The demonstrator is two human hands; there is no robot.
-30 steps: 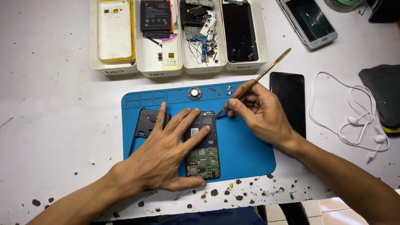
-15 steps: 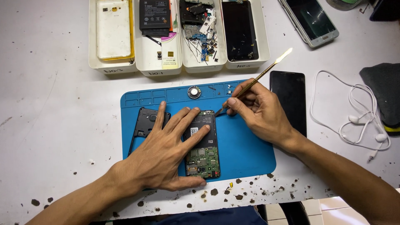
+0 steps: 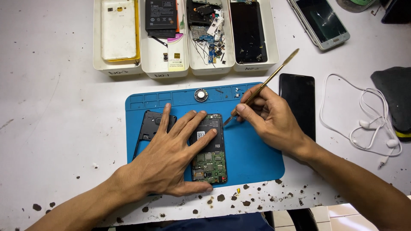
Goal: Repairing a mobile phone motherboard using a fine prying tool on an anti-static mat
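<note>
An opened phone (image 3: 209, 149) lies on a blue work mat (image 3: 252, 149), its green circuit board showing at the near end. My left hand (image 3: 171, 158) lies flat on it, fingers spread, pinning it down. A black back cover (image 3: 150, 127) sits under that hand's outer fingers. My right hand (image 3: 272, 117) grips a thin metal pry tool (image 3: 265, 85), whose tip touches the phone's upper right edge.
Several white trays (image 3: 184, 64) along the back hold a white cover, a battery, small parts and a black screen. A black phone (image 3: 298, 100) lies right of the mat, white earphones (image 3: 368, 124) further right, another phone (image 3: 321, 21) at top right. Dark spots mark the table's front edge.
The pry tool's tip has shifted slightly along the phone's upper edge; the left hand stays pressed on the phone.
</note>
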